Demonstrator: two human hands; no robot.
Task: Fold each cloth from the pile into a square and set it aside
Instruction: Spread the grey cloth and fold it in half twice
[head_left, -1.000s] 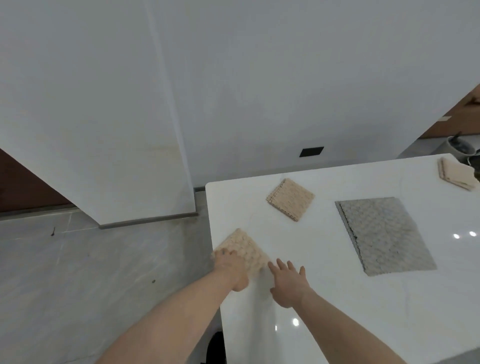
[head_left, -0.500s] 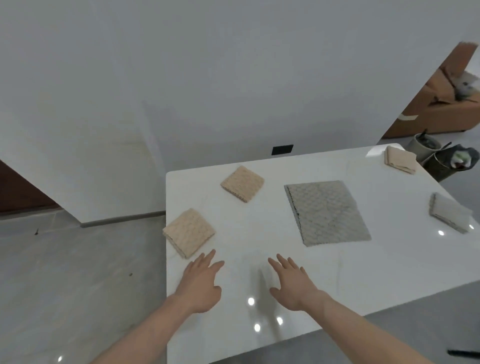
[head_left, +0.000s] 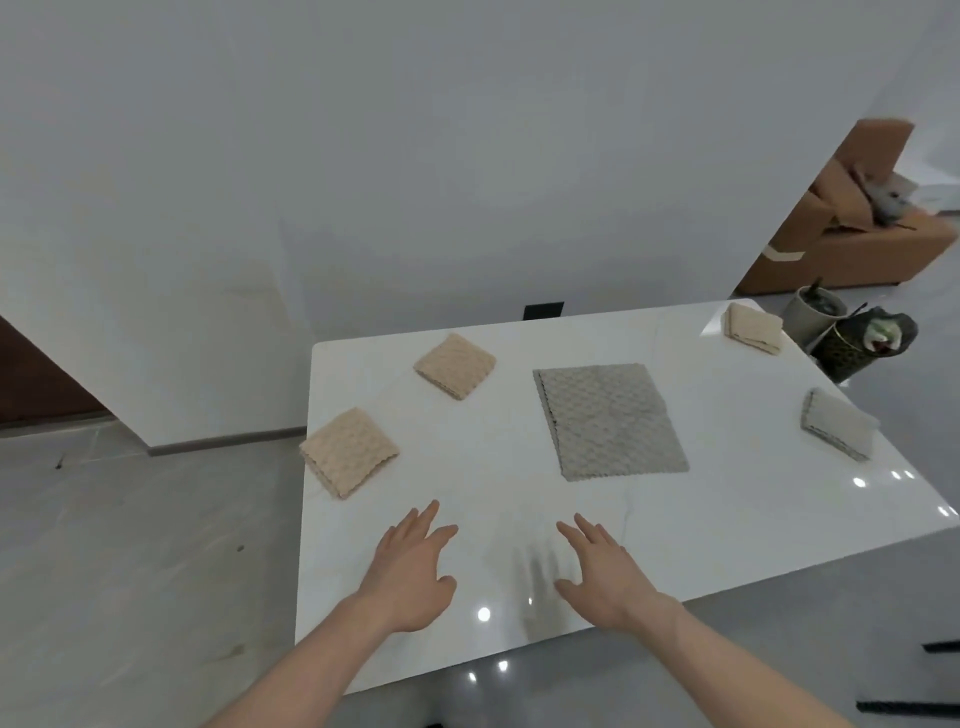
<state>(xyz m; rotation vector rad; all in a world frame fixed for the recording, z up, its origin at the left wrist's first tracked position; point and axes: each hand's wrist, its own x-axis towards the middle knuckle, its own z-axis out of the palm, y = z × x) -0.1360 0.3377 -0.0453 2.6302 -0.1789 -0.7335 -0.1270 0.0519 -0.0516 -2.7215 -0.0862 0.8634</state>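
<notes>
Nearest, both forearms cut off by the lower edge, with left hand (head_left: 413, 574) and right hand (head_left: 602, 577) palm-down over the near part of the white table (head_left: 727, 525), fingers spread and relaxed, grasping nothing; whether touching the surface or just above it, impossible to tell. Beyond the left hand, a folded beige cloth (head_left: 349, 451) at the table's left edge, then a second folded beige cloth (head_left: 455, 365) further back; ahead of the right hand and apart from it, a large grey cloth (head_left: 610, 420) lying flat and unfolded. Off to the right, a folded grey cloth (head_left: 837, 430), blurred at the rim, and at the far right corner a third folded beige cloth (head_left: 753, 327), with dark bins (head_left: 852, 338) behind, contents hard to make out.
</notes>
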